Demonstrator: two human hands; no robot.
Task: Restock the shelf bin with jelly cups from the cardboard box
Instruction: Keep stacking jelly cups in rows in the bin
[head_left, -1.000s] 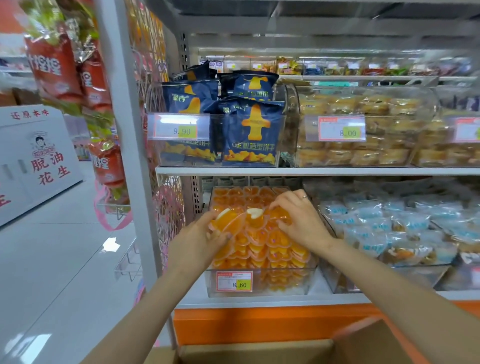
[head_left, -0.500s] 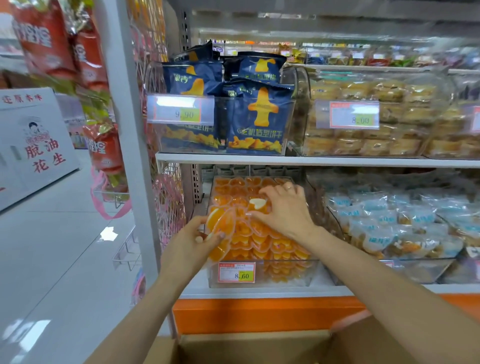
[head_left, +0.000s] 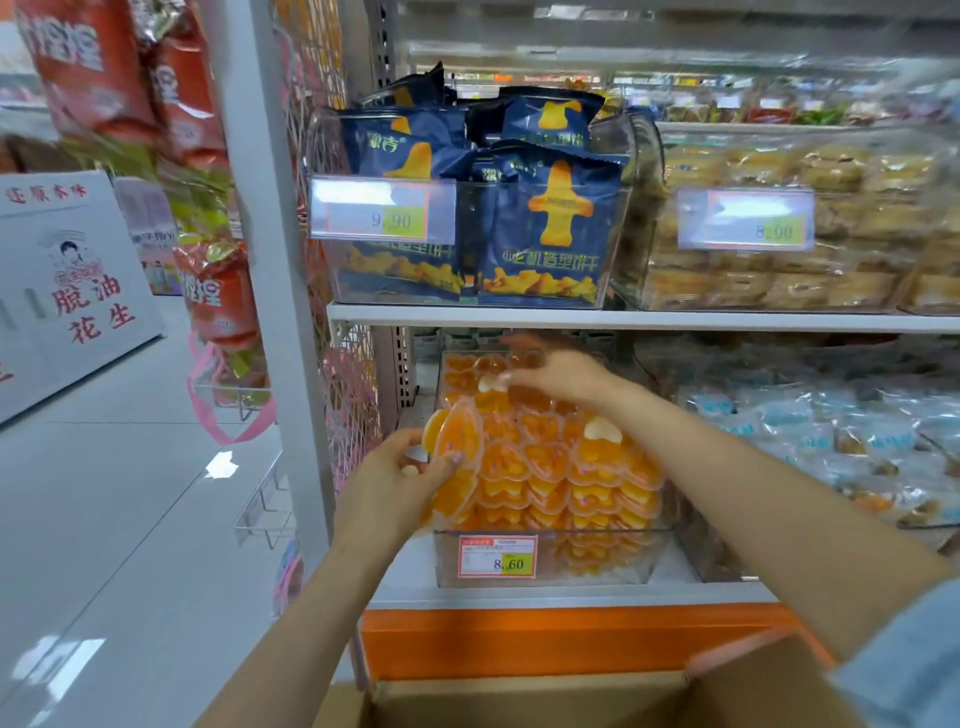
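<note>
Left hand (head_left: 397, 486) holding jelly cups (head_left: 458, 440), bin (head_left: 597, 564) heaped

Orange jelly cups (head_left: 545, 467), navy packets (head_left: 550, 228)

Two white shelves cross the right of the frame. The upper shelf (head_left: 649, 318) carries two clear bins side by side. The left bin (head_left: 470, 234) holds upright blue snack bags (head_left: 556, 223) and bears a 9.90 tag (head_left: 382, 215). The right bin (head_left: 649, 171) is stacked with tan pastry packs (head_left: 779, 280) and is tagged 8.00.

The lower shelf (head_left: 410, 582) carries the cup bin (head_left: 447, 571), heaped with orange jelly cups (head_left: 545, 462) and tagged 8.60. Just beside it on the right stands a packet bin (head_left: 711, 566) of pale blue packets (head_left: 857, 431).

At left, the glossy grey floor (head_left: 130, 519) bears a white cabinet (head_left: 78, 291).
</note>
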